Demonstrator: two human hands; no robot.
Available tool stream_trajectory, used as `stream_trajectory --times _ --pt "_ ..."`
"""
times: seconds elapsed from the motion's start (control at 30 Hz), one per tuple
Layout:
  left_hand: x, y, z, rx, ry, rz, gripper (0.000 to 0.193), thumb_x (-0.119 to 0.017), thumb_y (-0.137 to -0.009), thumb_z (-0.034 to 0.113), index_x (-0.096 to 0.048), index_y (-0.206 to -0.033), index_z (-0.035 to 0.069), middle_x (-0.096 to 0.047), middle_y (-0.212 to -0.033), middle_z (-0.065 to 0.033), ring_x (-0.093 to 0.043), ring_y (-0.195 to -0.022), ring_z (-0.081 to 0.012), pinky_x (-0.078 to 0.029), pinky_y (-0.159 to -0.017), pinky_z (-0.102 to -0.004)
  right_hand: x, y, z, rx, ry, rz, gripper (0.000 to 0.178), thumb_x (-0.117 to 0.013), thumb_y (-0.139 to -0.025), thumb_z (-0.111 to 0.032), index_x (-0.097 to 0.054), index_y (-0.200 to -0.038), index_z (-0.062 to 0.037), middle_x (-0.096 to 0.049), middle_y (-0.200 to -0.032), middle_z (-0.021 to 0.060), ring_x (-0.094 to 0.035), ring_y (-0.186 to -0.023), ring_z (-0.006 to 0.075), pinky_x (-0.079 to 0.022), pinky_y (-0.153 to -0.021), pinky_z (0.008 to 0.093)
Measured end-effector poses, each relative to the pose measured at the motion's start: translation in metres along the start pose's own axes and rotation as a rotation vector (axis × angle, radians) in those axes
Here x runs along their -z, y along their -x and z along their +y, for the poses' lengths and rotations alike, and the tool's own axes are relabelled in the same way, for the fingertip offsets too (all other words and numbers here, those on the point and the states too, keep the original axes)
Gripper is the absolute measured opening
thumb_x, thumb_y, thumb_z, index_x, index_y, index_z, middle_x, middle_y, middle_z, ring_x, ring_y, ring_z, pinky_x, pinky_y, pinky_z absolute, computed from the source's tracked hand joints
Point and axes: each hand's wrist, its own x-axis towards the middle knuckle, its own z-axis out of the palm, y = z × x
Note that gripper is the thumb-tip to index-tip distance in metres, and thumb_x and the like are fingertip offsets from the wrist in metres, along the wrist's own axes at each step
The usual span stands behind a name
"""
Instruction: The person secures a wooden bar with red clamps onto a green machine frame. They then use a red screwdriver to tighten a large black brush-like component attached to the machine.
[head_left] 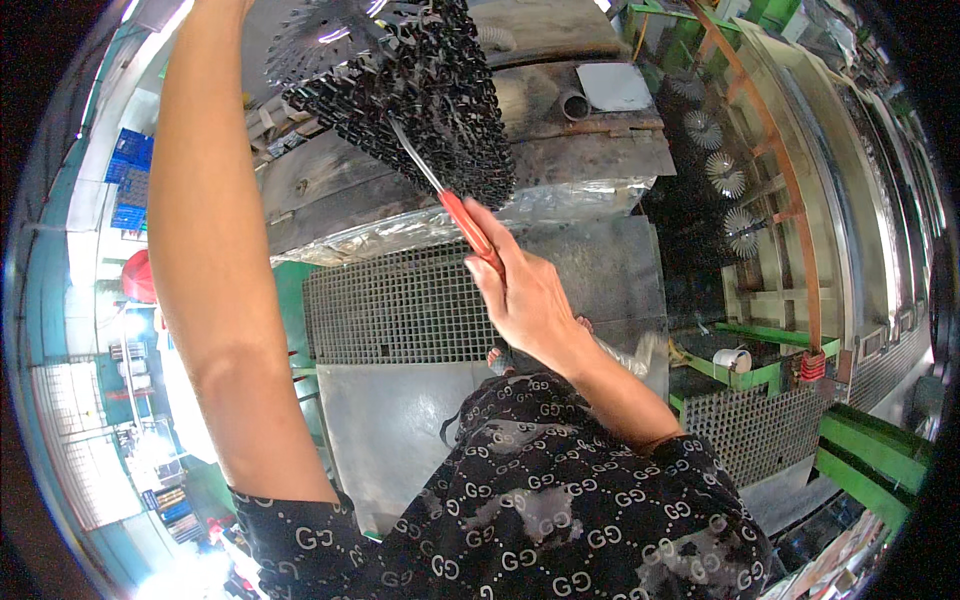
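My right hand (525, 297) is closed around the red handle of a slim metal-shafted hand tool (468, 228). The shaft looks slightly bent, and its tip meets a dark mass of small glossy black pieces (430, 110). These pieces hang close together in a tapering bunch at the top of the view; what they hang from is hard to make out. My left arm (215, 240) reaches up along the left side, and its hand lies beyond the top edge.
Behind the black pieces stands a stained worktop (330, 190) with a foil-covered front edge and a short pipe (574, 106). Grating (400, 305) covers part of the floor. To the right, round finned discs (725, 175) line a green-framed machine. Blue crates (130, 180) are at far left.
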Motion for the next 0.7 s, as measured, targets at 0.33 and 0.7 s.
stream_trajectory --times 0.33,0.7 --pt "0.014 -0.005 0.002 0.044 -0.032 -0.060 0.028 -0.065 -0.092 0.031 -0.063 -0.101 0.004 -0.068 -0.083 -0.0084 -0.068 -0.069 -0.0170 -0.059 -0.055 -0.0300 -0.002 0.038 0.052 -0.298 0.141 -0.138 0.055 -0.052 -0.099 -0.027 -0.033 -0.149 -0.0143 -0.069 -0.092 0.0261 -0.067 -0.081 0.0453 -0.054 -0.071 0.0516" --pt "0.021 -0.008 -0.005 0.037 0.023 -0.051 0.027 -0.064 -0.093 0.034 -0.062 -0.099 0.007 -0.066 -0.081 -0.0060 -0.067 -0.070 -0.0155 -0.055 -0.052 -0.0267 -0.011 0.062 0.092 -0.406 0.186 -0.190 0.056 -0.054 -0.099 -0.027 -0.032 -0.150 -0.0187 -0.069 -0.093 0.0259 -0.068 -0.079 0.0445 -0.055 -0.069 0.0511"
